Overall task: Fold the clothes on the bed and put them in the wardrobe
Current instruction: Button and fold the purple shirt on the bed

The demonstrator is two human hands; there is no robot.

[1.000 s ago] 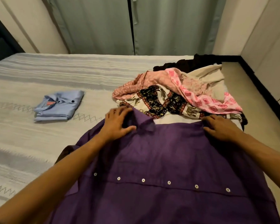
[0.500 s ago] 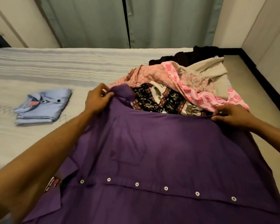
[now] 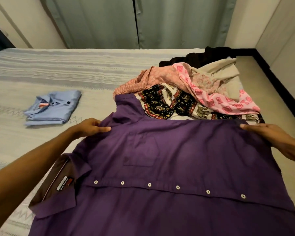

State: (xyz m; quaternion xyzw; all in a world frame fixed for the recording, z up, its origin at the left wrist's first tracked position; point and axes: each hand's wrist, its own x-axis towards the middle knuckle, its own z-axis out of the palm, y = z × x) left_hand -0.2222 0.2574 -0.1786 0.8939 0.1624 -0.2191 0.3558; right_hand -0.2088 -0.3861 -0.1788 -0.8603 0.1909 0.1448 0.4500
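folded shirt (image 3: 54, 108) left, clothes pile (image 3: 199, 92) right — on bed (image 3: 75, 68)

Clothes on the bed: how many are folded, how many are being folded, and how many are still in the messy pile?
Folded: 1, the blue shirt
Being folded: 1, the purple shirt
Messy pile: at least 5 fabrics show: black, beige, peach, pink diamond print, elephant print; overlaps hide any more
Total: at least 7

Left hand (image 3: 90, 127) sliding down off the sleeve (image 3: 126, 106), purple shirt (image 3: 169, 167) now spreading flatter, right hand (image 3: 260, 132) tugging outward
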